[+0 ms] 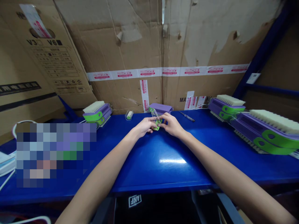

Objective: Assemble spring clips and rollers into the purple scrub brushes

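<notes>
Near the middle of the blue table, my left hand and my right hand meet around a small bright-green piece. Fingers of both hands are closed on it from either side and cover part of it. From its far end a shiny string of metal rings or a coil runs toward the back; its exact form is too small to tell. Just behind lies a purple slotted brush body with a green end, which the metal string overlaps. I cannot tell whether they are joined.
Stacked purple-and-green brushes with cream bristles stand at left and right. A small clear case and a screwdriver lie toward the back. Cardboard walls the rear of the blue table. The left front is pixelated.
</notes>
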`<state>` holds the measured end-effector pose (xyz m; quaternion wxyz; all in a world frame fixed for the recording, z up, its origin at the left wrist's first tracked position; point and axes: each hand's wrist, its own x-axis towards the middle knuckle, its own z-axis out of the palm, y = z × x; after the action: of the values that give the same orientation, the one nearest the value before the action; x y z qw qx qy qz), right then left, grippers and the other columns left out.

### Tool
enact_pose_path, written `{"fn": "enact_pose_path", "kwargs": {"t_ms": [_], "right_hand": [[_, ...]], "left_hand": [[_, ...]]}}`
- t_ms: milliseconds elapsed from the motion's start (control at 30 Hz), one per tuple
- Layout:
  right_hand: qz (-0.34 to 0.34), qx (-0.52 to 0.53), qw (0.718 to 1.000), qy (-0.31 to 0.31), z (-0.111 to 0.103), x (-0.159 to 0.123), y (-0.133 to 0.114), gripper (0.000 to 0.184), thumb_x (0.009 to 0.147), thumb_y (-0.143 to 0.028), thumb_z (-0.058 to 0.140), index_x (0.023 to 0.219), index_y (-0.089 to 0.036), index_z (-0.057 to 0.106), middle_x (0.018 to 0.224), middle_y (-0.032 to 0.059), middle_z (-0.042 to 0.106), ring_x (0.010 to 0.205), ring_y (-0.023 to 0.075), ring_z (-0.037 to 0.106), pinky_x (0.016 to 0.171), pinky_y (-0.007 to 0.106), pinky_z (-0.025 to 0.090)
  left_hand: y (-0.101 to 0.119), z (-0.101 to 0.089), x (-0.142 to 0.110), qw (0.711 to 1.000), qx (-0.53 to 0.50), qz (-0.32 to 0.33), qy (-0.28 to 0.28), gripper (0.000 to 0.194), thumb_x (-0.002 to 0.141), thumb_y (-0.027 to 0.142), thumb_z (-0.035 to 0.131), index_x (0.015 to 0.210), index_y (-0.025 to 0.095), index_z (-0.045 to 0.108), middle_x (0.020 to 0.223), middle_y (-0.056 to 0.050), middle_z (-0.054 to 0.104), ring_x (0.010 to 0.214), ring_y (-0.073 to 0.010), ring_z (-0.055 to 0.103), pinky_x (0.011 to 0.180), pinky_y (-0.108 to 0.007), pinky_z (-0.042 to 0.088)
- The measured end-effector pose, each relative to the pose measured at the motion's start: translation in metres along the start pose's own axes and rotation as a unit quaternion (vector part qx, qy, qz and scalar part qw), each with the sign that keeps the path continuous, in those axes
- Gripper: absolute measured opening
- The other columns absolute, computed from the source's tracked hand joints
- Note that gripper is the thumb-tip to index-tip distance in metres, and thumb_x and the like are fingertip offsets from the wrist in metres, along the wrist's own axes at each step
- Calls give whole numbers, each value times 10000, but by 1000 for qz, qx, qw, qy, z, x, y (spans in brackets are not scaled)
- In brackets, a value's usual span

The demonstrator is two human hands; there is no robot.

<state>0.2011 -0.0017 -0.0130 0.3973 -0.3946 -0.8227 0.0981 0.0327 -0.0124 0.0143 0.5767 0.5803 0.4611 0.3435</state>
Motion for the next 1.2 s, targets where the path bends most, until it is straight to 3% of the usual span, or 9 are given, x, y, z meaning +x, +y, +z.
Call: {"fn": "enact_pose_path", "kwargs": {"t_ms": [200,567,767,867,1067,1200], "right_hand": [[20,4,1000,-7,1,0,-2,261,755,-149,664,1004,-220,633,888,2,518,706,118,526,703,268,443],[44,22,999,-21,2,0,0,156,738,-118,644,883,-173,658,890,26,570,662,108,544,667,260,452],[33,34,999,-24,2,-1,-1,197,725,-87,598,891,-164,672,973,53,617,710,116,580,709,257,475],[26,22,999,-30,2,-2,-3,169,744,-148,611,898,-164,678,947,54,628,758,141,588,736,276,476],[-36,39,998,46,5,-2,-7,320,760,-209,627,1079,-177,638,1053,82,619,994,209,583,891,347,456],[-31,62,995,73,6,-1,-6,199,763,-224,633,957,-197,668,960,58,666,921,199,615,861,344,468]], "left_hand": [[-5,4,4,999,-13,-13,36,549,632,28,542,1167,138,606,613,3,557,507,-80,494,406,-168,283],[-9,2,5,999,-48,-9,-12,536,574,-50,599,1069,154,624,771,-21,631,602,-98,564,474,-189,431],[-12,1,8,999,-53,3,4,516,572,-65,630,1051,125,609,788,-46,665,586,-106,591,458,-187,449],[-11,2,7,999,-33,14,16,494,574,-55,647,1038,111,614,776,-49,673,584,-113,604,450,-183,455],[-10,5,8,994,37,78,61,611,600,-72,588,1188,83,528,666,-5,646,530,-108,587,429,-174,451],[-10,7,9,989,59,110,73,591,598,-92,550,1166,71,515,626,22,607,502,-110,573,454,-212,488]]}}
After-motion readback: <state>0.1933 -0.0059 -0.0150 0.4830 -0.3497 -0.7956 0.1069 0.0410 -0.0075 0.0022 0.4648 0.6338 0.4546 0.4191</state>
